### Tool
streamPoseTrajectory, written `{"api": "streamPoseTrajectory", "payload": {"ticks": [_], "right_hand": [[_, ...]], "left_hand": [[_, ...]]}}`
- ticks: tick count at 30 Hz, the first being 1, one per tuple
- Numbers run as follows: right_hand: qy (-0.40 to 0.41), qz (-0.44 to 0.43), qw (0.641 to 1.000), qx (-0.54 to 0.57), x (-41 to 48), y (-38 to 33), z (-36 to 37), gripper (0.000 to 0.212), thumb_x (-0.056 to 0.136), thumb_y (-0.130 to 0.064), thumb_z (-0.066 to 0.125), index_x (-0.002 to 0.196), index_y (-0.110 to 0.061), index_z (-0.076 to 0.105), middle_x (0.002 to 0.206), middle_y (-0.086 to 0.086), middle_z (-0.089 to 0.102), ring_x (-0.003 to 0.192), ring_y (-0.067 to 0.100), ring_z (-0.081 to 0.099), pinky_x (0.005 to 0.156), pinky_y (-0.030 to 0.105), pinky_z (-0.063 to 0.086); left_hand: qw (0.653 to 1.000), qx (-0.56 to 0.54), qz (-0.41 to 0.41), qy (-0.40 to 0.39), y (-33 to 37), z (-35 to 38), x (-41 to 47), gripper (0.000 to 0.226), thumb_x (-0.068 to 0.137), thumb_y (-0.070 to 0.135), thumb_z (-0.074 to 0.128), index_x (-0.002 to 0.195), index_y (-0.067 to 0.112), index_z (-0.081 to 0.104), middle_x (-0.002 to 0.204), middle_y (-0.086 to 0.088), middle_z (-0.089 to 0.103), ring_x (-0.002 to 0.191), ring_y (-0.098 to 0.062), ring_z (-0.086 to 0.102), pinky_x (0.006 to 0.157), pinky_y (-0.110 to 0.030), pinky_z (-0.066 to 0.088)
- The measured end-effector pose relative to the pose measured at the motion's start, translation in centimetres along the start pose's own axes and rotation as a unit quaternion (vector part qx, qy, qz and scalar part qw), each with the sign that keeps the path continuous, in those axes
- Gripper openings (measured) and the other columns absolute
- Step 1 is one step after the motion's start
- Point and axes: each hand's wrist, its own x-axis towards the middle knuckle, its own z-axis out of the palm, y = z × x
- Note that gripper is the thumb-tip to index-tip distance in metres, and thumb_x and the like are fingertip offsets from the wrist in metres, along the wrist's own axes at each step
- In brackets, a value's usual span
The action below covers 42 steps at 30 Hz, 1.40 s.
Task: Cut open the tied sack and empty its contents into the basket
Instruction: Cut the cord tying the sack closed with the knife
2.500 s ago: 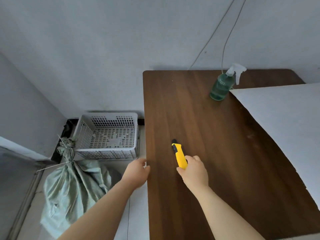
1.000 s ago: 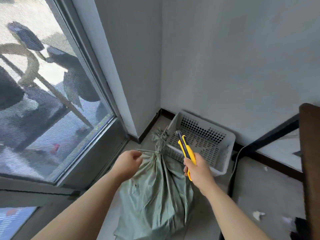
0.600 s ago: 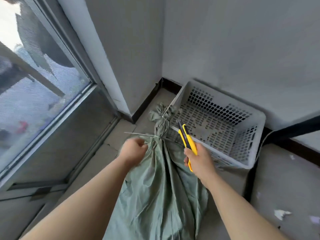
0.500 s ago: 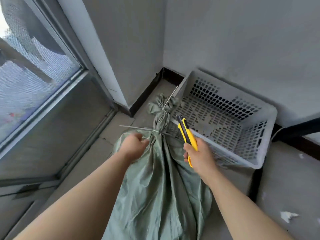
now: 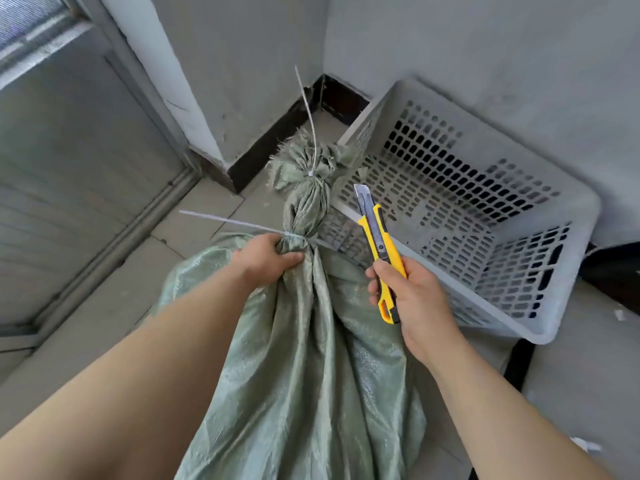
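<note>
A green woven sack [image 5: 311, 358] stands on the floor, its neck bunched and bound by two pale cable ties, a lower one [image 5: 294, 234] and an upper one [image 5: 311, 173]. My left hand [image 5: 268, 255] grips the sack's neck just below the lower tie. My right hand [image 5: 408, 299] holds a yellow utility knife [image 5: 379, 247], blade out and pointing up, to the right of the neck and apart from it. A grey perforated plastic basket [image 5: 568, 216] with nothing in it sits on the floor to the right, against the wall.
The sack stands in a corner, with grey walls behind and a dark skirting board [image 5: 273, 140]. A sliding window frame and track [image 5: 104, 216] run along the left. A dark table leg [image 5: 516, 365] stands at the right below the basket. Small white scraps [image 5: 620, 315] lie on the floor.
I took the knife off the table, turned to the corner and came close to the sack. My left hand slid up onto the neck by the lower tie, and the blade now shows.
</note>
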Motion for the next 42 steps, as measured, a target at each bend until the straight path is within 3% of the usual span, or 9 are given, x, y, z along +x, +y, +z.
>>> {"api": "streamPoseTrajectory", "payload": {"ticks": [4,7,14,17,22,26,31,37,42], "right_hand": [[0.016,0.016,1.0,0.017,-1.4,-1.2,-0.5,0.017,0.092,-0.019,0.061,0.086,-0.003,0.061,0.066,0.005,0.059,0.049,0.012,0.051,0.044,0.022,0.044],[0.041,0.005,0.999,0.008,-3.0,-2.3,-0.9,0.022,0.088,-0.027,0.066,0.079,-0.008,0.064,0.063,0.004,0.06,0.047,0.015,0.05,0.042,0.026,0.042],[0.032,-0.036,0.997,-0.057,-7.0,-5.4,-1.8,0.04,0.097,-0.04,0.047,0.079,-0.009,0.065,0.068,0.003,0.065,0.054,0.014,0.055,0.053,0.026,0.047],[-0.003,-0.062,0.994,-0.088,-8.3,-6.3,-2.5,0.019,0.097,-0.032,0.051,0.096,-0.026,0.07,0.085,0.004,0.066,0.065,0.01,0.063,0.064,0.02,0.056],[-0.076,-0.097,0.973,-0.195,-10.0,-7.1,-3.7,0.015,0.089,-0.03,0.065,0.104,-0.034,0.065,0.082,-0.007,0.061,0.071,0.01,0.058,0.07,0.028,0.048],[-0.087,-0.121,0.938,-0.313,-11.1,-7.8,-4.0,0.022,0.082,-0.032,0.071,0.097,-0.044,0.062,0.089,-0.011,0.069,0.08,0.004,0.061,0.071,0.028,0.046],[-0.063,-0.15,0.845,-0.51,-11.4,-8.6,-3.4,0.033,0.083,-0.056,0.06,0.113,-0.044,0.063,0.103,-0.011,0.071,0.095,0.015,0.063,0.08,0.037,0.049],[-0.044,-0.145,0.821,-0.551,-11.0,-8.5,-2.7,0.042,0.084,-0.061,0.053,0.123,-0.047,0.057,0.111,-0.012,0.067,0.103,0.017,0.061,0.082,0.036,0.047],[-0.035,-0.151,0.83,-0.537,-11.2,-8.6,-2.3,0.041,0.083,-0.062,0.052,0.121,-0.047,0.058,0.106,-0.012,0.068,0.1,0.018,0.062,0.083,0.041,0.048]], "left_hand": [[0.993,-0.027,0.044,0.11,1.6,-0.3,-2.6,0.039,0.081,0.05,0.064,0.111,0.024,0.067,0.108,-0.007,0.067,0.107,-0.029,0.059,0.097,-0.039,0.046],[0.956,-0.272,0.026,0.108,3.4,-2.0,-5.1,0.015,0.088,0.022,0.063,0.103,0.017,0.064,0.084,0.003,0.067,0.078,-0.013,0.063,0.07,-0.013,0.052],[0.958,-0.279,0.023,0.066,4.7,-4.5,-10.4,0.02,0.086,0.027,0.054,0.105,0.018,0.054,0.097,-0.002,0.061,0.092,-0.02,0.057,0.087,-0.036,0.045],[0.947,-0.319,-0.004,0.03,4.7,-4.9,-12.8,0.023,0.092,0.041,0.045,0.088,0.019,0.051,0.091,-0.001,0.054,0.088,-0.02,0.051,0.084,-0.039,0.04],[0.963,-0.267,-0.035,0.026,4.2,-5.2,-15.2,0.047,0.095,0.041,0.048,0.131,0.012,0.046,0.12,-0.005,0.061,0.108,-0.023,0.061,0.1,-0.042,0.047],[0.959,-0.282,-0.021,0.019,4.3,-5.5,-16.1,0.029,0.096,0.033,0.053,0.1,0.007,0.066,0.091,-0.011,0.072,0.077,-0.021,0.067,0.083,-0.042,0.055],[0.963,-0.269,-0.013,0.03,4.3,-5.4,-16.0,0.025,0.093,0.035,0.058,0.099,0.012,0.067,0.092,-0.008,0.074,0.088,-0.026,0.07,0.088,-0.045,0.055],[0.958,-0.284,-0.004,0.048,4.1,-4.8,-15.7,0.019,0.09,0.034,0.061,0.098,0.017,0.066,0.092,-0.006,0.074,0.088,-0.026,0.07,0.088,-0.047,0.056],[0.956,-0.289,-0.005,0.059,4.1,-4.8,-15.6,0.019,0.09,0.031,0.061,0.1,0.016,0.065,0.094,-0.009,0.073,0.089,-0.028,0.07,0.087,-0.049,0.055]]}}
